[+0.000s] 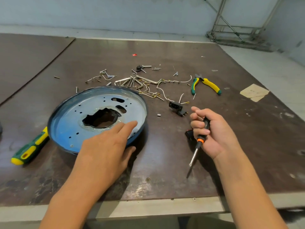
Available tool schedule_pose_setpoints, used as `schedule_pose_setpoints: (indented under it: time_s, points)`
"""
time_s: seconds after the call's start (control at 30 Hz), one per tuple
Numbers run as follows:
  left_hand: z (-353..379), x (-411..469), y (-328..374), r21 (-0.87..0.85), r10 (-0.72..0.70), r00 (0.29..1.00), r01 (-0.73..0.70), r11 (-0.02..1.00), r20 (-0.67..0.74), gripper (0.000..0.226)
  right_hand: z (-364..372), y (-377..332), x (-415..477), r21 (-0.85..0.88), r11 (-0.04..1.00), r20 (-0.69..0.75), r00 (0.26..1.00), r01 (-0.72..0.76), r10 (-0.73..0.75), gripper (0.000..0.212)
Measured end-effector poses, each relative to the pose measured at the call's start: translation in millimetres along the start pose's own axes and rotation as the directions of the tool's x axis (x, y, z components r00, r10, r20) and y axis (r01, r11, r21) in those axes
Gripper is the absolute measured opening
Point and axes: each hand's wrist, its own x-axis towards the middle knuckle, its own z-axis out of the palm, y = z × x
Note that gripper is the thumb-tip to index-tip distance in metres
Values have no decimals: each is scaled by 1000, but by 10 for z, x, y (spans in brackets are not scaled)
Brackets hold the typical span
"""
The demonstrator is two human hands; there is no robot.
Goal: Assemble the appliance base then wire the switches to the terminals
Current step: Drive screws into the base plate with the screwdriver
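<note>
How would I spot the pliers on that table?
Start at the big round blue metal pan on the dark brown table. Go right, past the tangle of white wires. The pliers lie there: yellow-and-green like the screwdriver at left, but with two curved handles.

The base plate point(66, 128) is silvery with a blue sheen, a dark blue rim and small black holes dotted around 1 jagged black opening. Left of the plate lies a green-and-yellow screwdriver point(29, 149); right of it a black-handled screwdriver point(196, 148) shows an orange collar and silver shaft. Behind the plate sit yellow-and-green pliers point(207, 83), white wires point(184, 81) and 1 red scrap point(134, 54) on the dark brown table point(165, 52).
</note>
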Motion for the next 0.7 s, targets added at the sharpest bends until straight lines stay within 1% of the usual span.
schedule_pose_setpoints:
  time_s: [0.07, 0.13, 0.17, 0.2, 0.27, 0.33, 0.4, 0.43, 0.47, 0.53, 0.57, 0.6, 0.63, 0.7]
  points:
    - [-5, 16, 17, 30, 22, 1000, -22, 999, 6, 39, -11, -63, 28, 33, 996, -50, 996, 79, -77, 22]
    - [0, 11, 12, 15, 26, 1000, -26, 1000, 14, 33, -42, -170, 61, 64, 987, -103, 985, 148, -141, 22]
    - [6, 9, 3, 13, 25, 1000, -26, 1000, 12, 31, -57, -222, 83, 61, 983, -127, 978, 175, -167, 21]
    - [8, 8, -1, 16, 21, 1000, -21, 1000, 12, 30, -67, -264, 108, 20, 980, -154, 969, 200, -195, 20]
    - [19, 4, -6, 15, 24, 1000, -24, 1000, 6, 29, -73, -324, 178, -176, 955, -202, 941, 238, -271, 17]
    - [24, 11, -3, 2, 31, 1000, -31, 1000, -4, 28, -22, -388, 274, -423, 869, -176, 917, 258, -357, 13]
    - [23, 23, -5, -3, 37, 999, -37, 999, -13, 29, 69, -484, 431, -637, 713, -88, 892, 292, -444, 13]
    - [25, 23, -9, -4, 39, 999, -39, 999, -19, 30, 116, -537, 547, -739, 607, -46, 877, 292, -478, 14]
    - [27, 19, -16, -11, 41, 999, -41, 999, -19, 31, 161, -589, 677, -842, 471, -9, 864, 265, -504, 14]
    - [37, 4, -27, -31, 44, 999, -44, 999, -4, 34, 219, -654, 950, -983, 113, 63, 842, 146, -535, 9]
    - [37, -3, -28, -38, 45, 999, -45, 998, 5, 34, 231, -660, 1077, -995, -71, 94, 838, 66, -538, 11]
    - [28, -7, -25, -43, 42, 999, -42, 998, 14, 33, 235, -648, 1190, -977, -211, 107, 843, -8, -527, 20]
    - [11, -9, -22, -49, 37, 999, -36, 998, 23, 33, 234, -622, 1278, -950, -306, 108, 854, -62, -509, 26]
    - [-10, -2, -20, -54, 40, 999, -38, 998, 36, 32, 231, -571, 1386, -904, -411, 119, 855, -116, -504, 32]
